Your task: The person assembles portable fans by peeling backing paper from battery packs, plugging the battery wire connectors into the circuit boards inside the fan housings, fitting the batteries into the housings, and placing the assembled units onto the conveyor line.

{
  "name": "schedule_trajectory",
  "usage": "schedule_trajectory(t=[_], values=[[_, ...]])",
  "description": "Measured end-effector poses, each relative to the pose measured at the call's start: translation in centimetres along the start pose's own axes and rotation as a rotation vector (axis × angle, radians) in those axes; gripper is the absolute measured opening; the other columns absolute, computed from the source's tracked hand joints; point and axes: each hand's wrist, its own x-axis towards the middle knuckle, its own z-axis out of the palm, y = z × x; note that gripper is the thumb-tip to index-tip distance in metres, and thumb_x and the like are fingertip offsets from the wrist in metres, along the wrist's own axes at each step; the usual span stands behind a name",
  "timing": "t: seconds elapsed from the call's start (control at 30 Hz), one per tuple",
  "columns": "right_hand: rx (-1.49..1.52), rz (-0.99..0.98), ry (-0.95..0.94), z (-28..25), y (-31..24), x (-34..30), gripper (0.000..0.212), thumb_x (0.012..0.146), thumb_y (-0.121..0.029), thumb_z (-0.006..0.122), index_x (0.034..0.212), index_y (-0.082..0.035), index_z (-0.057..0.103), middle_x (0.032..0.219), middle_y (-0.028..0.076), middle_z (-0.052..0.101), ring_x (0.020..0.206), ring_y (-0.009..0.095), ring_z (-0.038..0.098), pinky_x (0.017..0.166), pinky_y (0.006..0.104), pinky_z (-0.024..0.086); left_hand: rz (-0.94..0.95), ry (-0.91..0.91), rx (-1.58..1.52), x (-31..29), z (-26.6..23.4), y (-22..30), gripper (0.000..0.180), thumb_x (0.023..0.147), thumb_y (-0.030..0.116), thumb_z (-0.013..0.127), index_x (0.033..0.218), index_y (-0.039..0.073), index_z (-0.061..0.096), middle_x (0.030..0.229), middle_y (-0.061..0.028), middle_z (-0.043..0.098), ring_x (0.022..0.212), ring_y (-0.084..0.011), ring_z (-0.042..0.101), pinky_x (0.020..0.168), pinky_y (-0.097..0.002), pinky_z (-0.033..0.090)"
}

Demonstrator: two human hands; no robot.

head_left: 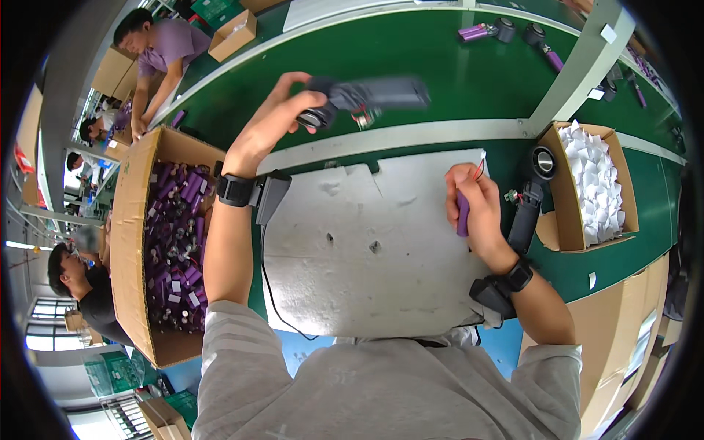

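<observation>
Dark grey unit (374,94): held up past the far edge of the white pad (352,271) (body is motion-blurred).
Left hand (282,106): fingers are wrapped around the unit's round end.
Right hand (477,202): fingers are curled around a purple pack (463,214), held over the pad's right side; a red wire (480,169) is seen by the knuckles.
Second unit (525,227): laid on the green bench (587,271), between right hand and paper carton (567,198).
Paper carton: filled with white pieces (592,183).
Left carton (130,249): loaded with loose purple packs (176,235).
</observation>
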Motion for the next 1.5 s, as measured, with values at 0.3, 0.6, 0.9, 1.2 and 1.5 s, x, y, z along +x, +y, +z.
schedule_trajectory(t=[0.3, 0.6, 0.9, 1.2, 1.5], values=[[-0.751, -0.180, -0.345, 0.9, 0.4, -0.2, 0.029, 0.080, -0.005, 0.067, 0.105, -0.005, 0.052, 0.079, 0.000, 0.057, 0.059, 0.005, 0.041, 0.053, 0.0227, 0.034, 0.013, -0.221, 0.367, -6.5, 9.2, -1.7, 0.070, 0.079, 0.039, 0.073, 0.129, 0.004, 0.039, 0.089, -0.0132, 0.062, 0.078, -0.0186, 0.060, 0.072, -0.0314, 0.048], [-0.920, -0.115, -0.144, 2.2, -0.3, -1.7, 0.045, 0.075, 0.001, 0.067, 0.113, -0.007, 0.046, 0.063, 0.003, 0.052, 0.055, 0.010, 0.043, 0.052, 0.0250, 0.035, 0.343, -0.245, 0.064, -11.2, 11.2, -6.9, 0.042, 0.076, 0.013, 0.079, 0.110, 0.003, 0.056, 0.090, -0.0068, 0.064, 0.082, -0.0185, 0.063, 0.076, -0.0306, 0.050], [-1.126, -0.652, -0.187, 2.6, 0.9, -1.3, 0.027, 0.070, 0.003, 0.072, 0.095, -0.004, 0.063, 0.078, 0.008, 0.057, 0.063, 0.018, 0.057, 0.059, 0.0281, 0.047, 0.475, -0.413, -0.061, -11.0, 10.5, -8.0, 0.020, 0.079, -0.001, 0.068, 0.096, 0.003, 0.060, 0.092, -0.0091, 0.064, 0.086, -0.0263, 0.063, 0.075, -0.0355, 0.050], [-1.130, -0.619, -0.242, 2.6, 1.5, -1.6, 0.023, 0.065, 0.004, 0.076, 0.085, -0.002, 0.067, 0.083, 0.008, 0.056, 0.070, 0.020, 0.057, 0.060, 0.0284, 0.047, 0.576, -0.366, 0.011, -10.6, 10.7, -9.1, 0.022, 0.080, 0.001, 0.068, 0.100, 0.005, 0.061, 0.092, -0.0087, 0.064, 0.087, -0.0258, 0.061, 0.072, -0.0355, 0.049], [-1.146, -0.627, -0.302, 2.9, 1.5, -1.7, 0.020, 0.066, 0.003, 0.076, 0.083, -0.001, 0.066, 0.083, 0.007, 0.054, 0.066, 0.019, 0.055, 0.058, 0.0279, 0.046, 0.466, -0.383, -0.087, -10.9, 10.6, -9.2, 0.022, 0.082, 0.004, 0.069, 0.102, 0.005, 0.062, 0.094, -0.0083, 0.066, 0.081, -0.0239, 0.063, 0.071, -0.0337, 0.050]])
